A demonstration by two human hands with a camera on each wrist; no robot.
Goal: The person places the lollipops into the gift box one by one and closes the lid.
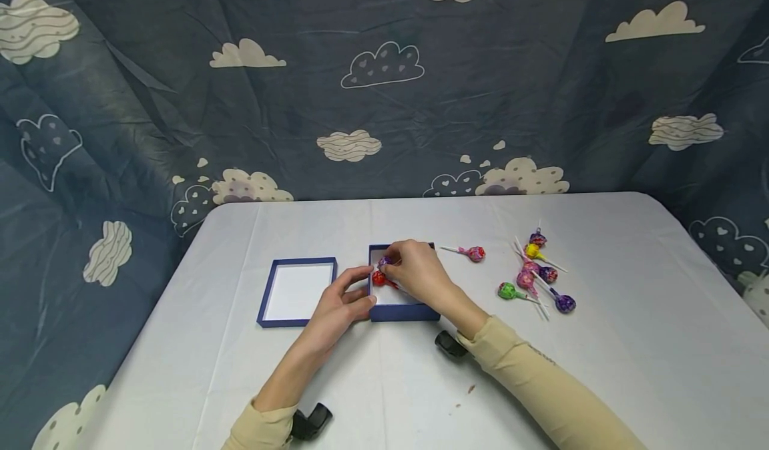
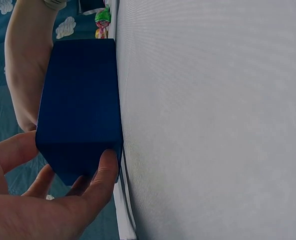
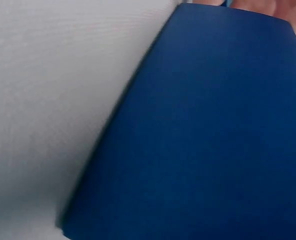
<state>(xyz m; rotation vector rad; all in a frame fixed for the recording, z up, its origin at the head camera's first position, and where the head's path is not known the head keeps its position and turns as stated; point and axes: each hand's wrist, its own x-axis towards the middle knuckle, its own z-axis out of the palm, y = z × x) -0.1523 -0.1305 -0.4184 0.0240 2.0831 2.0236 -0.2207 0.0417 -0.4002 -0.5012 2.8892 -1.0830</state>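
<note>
A blue box [image 1: 404, 313] with a white inside sits mid-table. My left hand [image 1: 341, 306] rests its fingers and thumb against the box's left side; in the left wrist view the left hand [image 2: 47, 200] touches that side from rim to lower corner. Reaching in from the right, my right hand [image 1: 418, 273] pinches a purple lollipop [image 1: 384, 262], partly hidden by the fingers. Just below it in the box is a red lollipop [image 1: 378, 278]. The right wrist view is mostly the blue box wall [image 3: 203, 125], with only bits of fingers at its top.
A blue-edged lid [image 1: 297, 292], white inside, lies left of the box. One red-pink lollipop [image 1: 476, 254] lies close to the box's right. Farther right is a loose pile of several lollipops [image 1: 531, 270], with a green one [image 1: 507, 291] beside it. A cloud-patterned curtain [image 1: 384, 116] hangs behind the table.
</note>
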